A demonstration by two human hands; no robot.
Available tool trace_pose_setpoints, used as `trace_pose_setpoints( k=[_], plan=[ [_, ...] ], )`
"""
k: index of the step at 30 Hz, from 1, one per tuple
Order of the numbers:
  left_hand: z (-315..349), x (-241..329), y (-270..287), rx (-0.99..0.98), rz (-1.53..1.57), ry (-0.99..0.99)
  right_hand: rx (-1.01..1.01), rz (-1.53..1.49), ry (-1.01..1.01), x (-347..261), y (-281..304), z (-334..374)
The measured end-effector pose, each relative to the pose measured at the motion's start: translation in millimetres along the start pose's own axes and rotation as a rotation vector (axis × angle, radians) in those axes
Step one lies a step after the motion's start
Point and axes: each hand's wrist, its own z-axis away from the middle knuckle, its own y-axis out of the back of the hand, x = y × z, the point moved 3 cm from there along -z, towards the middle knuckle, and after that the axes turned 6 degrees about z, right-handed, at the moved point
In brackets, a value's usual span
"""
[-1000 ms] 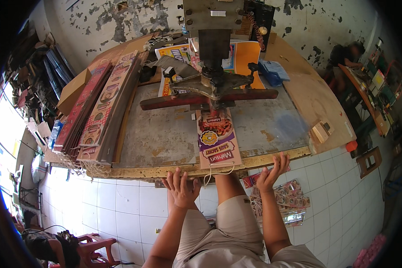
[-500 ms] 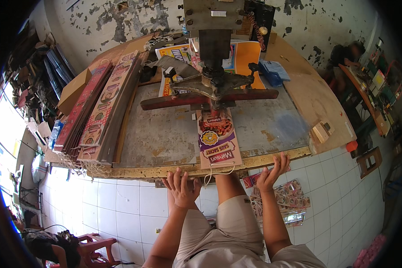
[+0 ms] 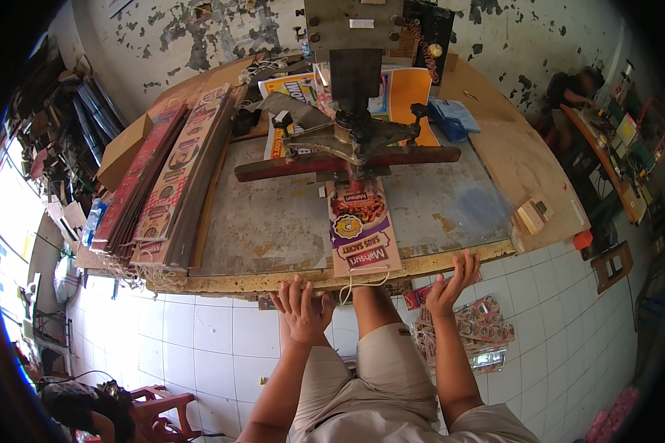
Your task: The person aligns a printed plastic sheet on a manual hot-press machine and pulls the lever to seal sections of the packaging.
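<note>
My left hand [image 3: 301, 310] rests with fingers spread on the front edge of the worktable [image 3: 229, 285], holding nothing. Farther right, my right hand [image 3: 452, 286] touches the same edge, its fingers also apart. Between them a printed cardboard hang card [image 3: 362, 240] lies flat, its near end by the edge and a white string loop [image 3: 345, 291] dangling over. The card's far end lies under the middle of a metal press head [image 3: 351, 140] with a long red-brown bar [image 3: 288, 170] across it.
Stacks of long printed cards [image 3: 181, 166] lie at the left, beside a brown box [image 3: 124, 151]. A wooden block [image 3: 533, 215] and blue plastic packets [image 3: 453, 118] are on the right. Packaged cards [image 3: 480, 325] lie on the tiled floor. Another person [image 3: 569, 92] sits at a far-right bench.
My hands stay at the table edge, almost unmoved. The card and press look the same; the view has shifted very slightly. The person at the far right has moved a little.
</note>
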Motion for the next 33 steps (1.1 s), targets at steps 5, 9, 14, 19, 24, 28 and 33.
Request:
trace_pose_setpoints(
  k=[5,9,14,19,24,28,33],
  plan=[
    [0,0,2,-0.016,0.0,0.008,-0.014,-0.007,-0.007,-2,2,-2],
    [-2,1,4,-0.029,0.012,0.016,-0.038,-0.001,-0.014,-4,5,-3],
    [-4,2,7,-0.067,-0.003,0.02,-0.054,-0.021,-0.046,-7,7,-6],
    [-6,5,10,-0.087,0.001,0.036,-0.144,0.025,-0.085,-21,21,-15],
    [-8,5,12,-0.092,0.035,0.035,-0.309,-0.085,0.057,-73,40,-60],
    [-8,3,13,-0.084,0.05,0.032,-0.519,-0.265,0.204,-121,33,-105],
    [-10,5,15,-0.081,0.059,0.014,-0.723,-0.293,0.322,-137,10,-123]
  ],
)
